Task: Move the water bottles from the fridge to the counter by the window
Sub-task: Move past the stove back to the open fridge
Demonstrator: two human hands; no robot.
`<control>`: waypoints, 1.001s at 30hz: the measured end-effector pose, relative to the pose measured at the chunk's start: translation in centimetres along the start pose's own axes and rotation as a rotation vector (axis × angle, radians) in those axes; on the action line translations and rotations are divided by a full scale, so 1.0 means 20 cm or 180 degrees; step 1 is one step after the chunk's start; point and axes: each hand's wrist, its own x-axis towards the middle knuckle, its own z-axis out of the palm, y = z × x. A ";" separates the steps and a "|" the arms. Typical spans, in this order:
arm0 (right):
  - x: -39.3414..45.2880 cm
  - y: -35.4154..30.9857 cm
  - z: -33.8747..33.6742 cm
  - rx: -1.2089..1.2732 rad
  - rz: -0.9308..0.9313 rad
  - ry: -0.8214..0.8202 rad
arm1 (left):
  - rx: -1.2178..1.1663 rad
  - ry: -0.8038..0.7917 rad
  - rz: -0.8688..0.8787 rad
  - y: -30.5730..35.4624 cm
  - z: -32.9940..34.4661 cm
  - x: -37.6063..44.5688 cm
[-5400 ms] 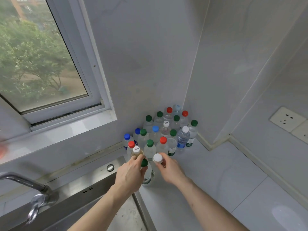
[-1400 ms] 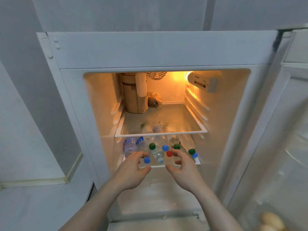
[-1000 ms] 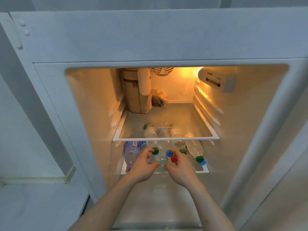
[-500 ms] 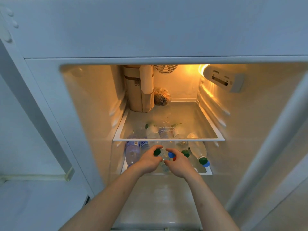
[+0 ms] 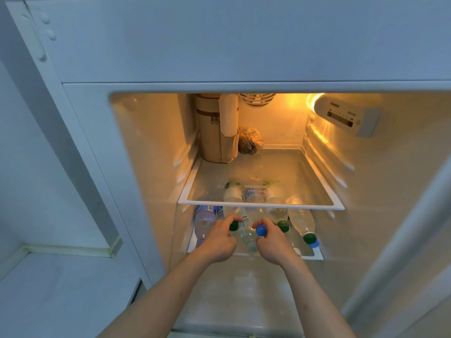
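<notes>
**Op:** Forearms in the foreground, both reaching into the open fridge (image 5: 151,132). My left hand (image 5: 218,240) has its fingers curled round the neck of a bottle with a green cap (image 5: 233,226); my right hand (image 5: 271,242) is closed the same way on a bottle with a blue cap (image 5: 261,231).

**Obs:** Where do the bottles lie?

**Op:** On their sides on the lower shelf (image 5: 314,256), caps toward me, packed touching one another. Between my hands lies a clear one (image 5: 247,236), untouched. To the left a purple-tinted bottle (image 5: 203,223); to the right another green-capped one (image 5: 309,238), a blue cap just below it.

**Obs:** Handling?

**Op:** My judgement: full, so fairly heavy; thin plastic walls that give under a squeeze; possibly damp from the cold, so slippery. The neck just behind the cap is the stiff part, a sound hold for drawing each straight out. Risk: neighbours roll once two are gone.

**Obs:** Farther in?

**Op:** Glass shelf (image 5: 261,205) above the bottles, bare at the front. At its back stands a tan zipped pouch (image 5: 214,132) beside a wrapped bundle (image 5: 250,140). Control panel (image 5: 341,117) on the upper right wall.
</notes>
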 end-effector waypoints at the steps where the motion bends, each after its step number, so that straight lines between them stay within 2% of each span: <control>1: 0.00 0.00 0.00 -0.0031 0.0007 -0.0004 | 0.0050 -0.0018 0.0011 0.01 0.00 0.00; 5: -0.03 0.00 -0.02 -0.0111 0.0041 0.0037 | 0.0114 -0.0025 0.0005 0.04 0.02 -0.01; 8: -0.05 0.00 -0.01 -0.0031 -0.0043 0.0176 | 0.0079 0.0203 0.0049 0.04 0.03 -0.03; 15: -0.11 -0.01 -0.04 0.0333 -0.0487 0.1195 | 0.0145 0.1327 0.0438 0.02 0.01 -0.13; 21: -0.18 -0.04 -0.07 0.0731 -0.0692 0.1587 | -0.0106 0.2010 0.0725 0.04 -0.03 -0.22; 30: -0.39 -0.04 -0.17 0.1055 -0.0851 0.1768 | -0.0345 0.2088 0.0848 0.12 -0.14 -0.47</control>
